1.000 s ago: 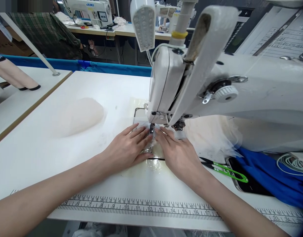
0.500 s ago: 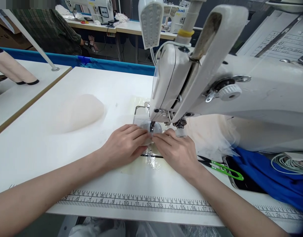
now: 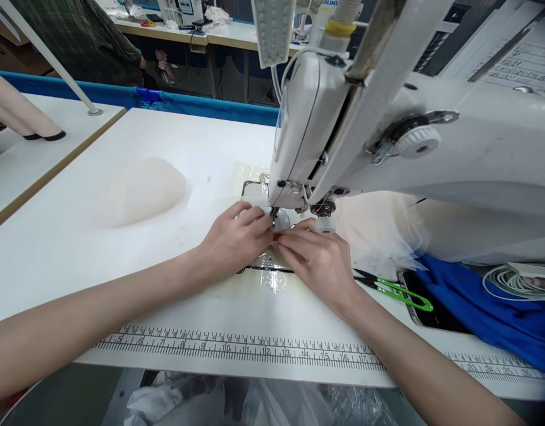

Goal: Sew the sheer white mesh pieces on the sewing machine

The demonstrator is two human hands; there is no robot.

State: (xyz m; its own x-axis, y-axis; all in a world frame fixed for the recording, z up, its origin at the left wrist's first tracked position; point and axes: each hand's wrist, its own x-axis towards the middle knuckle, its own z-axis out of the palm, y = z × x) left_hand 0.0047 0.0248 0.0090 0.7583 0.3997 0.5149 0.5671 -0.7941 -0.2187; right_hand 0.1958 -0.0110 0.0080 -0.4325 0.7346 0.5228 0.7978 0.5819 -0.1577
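Observation:
Just in front of the needle of a white sewing machine [image 3: 299,124], my two hands meet at the fingertips. My left hand [image 3: 236,239] is closed, its fingers curled and pinched by the presser foot [image 3: 273,214]. My right hand [image 3: 321,257] is closed too, with thumb and fingers pressed together beside the left fingertips. Whatever lies between them is too small and too covered to make out. Under the fingers is the shiny needle plate area [image 3: 272,260]. Sheer pale fabric [image 3: 374,228] lies under the machine arm, right of my right hand.
A sheer beige piece [image 3: 148,192] lies left on the white table [image 3: 201,148]. At right are green-handled thread snips [image 3: 403,294], a phone [image 3: 436,313], blue cloth [image 3: 485,319] and a coiled cable [image 3: 516,281]. A printed ruler [image 3: 254,350] runs along the front edge. Another person [image 3: 86,47] sits beyond.
My left fingers have curled in and drawn closer to my right fingertips. The translucent piece seen by the left fingers is now hidden. The whole view has shifted slightly.

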